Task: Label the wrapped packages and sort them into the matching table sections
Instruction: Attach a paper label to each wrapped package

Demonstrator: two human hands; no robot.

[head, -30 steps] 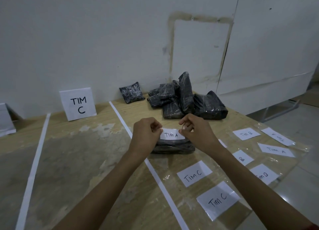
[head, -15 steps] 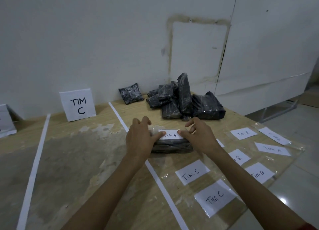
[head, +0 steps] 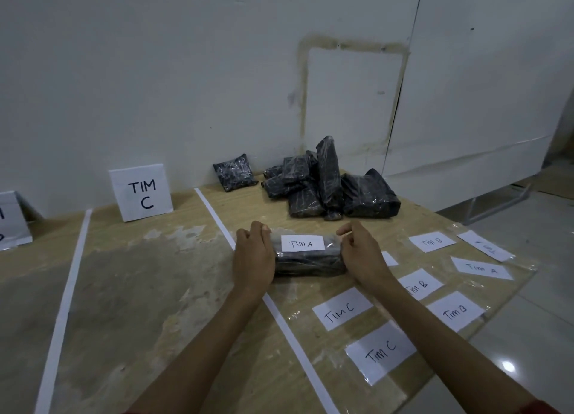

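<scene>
A pale, scuffed wall (head: 155, 72) backs a worn wooden worktop (head: 149, 289) divided into sections by strips of white tape (head: 287, 336). At the centre of the frame I hold a dark wrapped package (head: 307, 263) lying flat on the worktop, just right of the tape strip. My left hand (head: 253, 255) is curled round its left end and my right hand (head: 360, 252) grips its right end, fingers bent over the plastic. A white label reading "TIM A" (head: 302, 243) sits on the package's top face, between my hands.

Above and right of centre, a pile of wrapped packages (head: 329, 187) leans against the wall, with a single package (head: 234, 173) set slightly apart to its left. In the left half of the frame, a standing card marked "TIM C" (head: 141, 193) is propped at the wall inside its taped section; another card (head: 12, 221) is cut off by the left edge. At lower right, loose labels (head: 380, 353) reading TIM A, TIM B and TIM C lie spread across a clear plastic sheet (head: 466, 284).
</scene>
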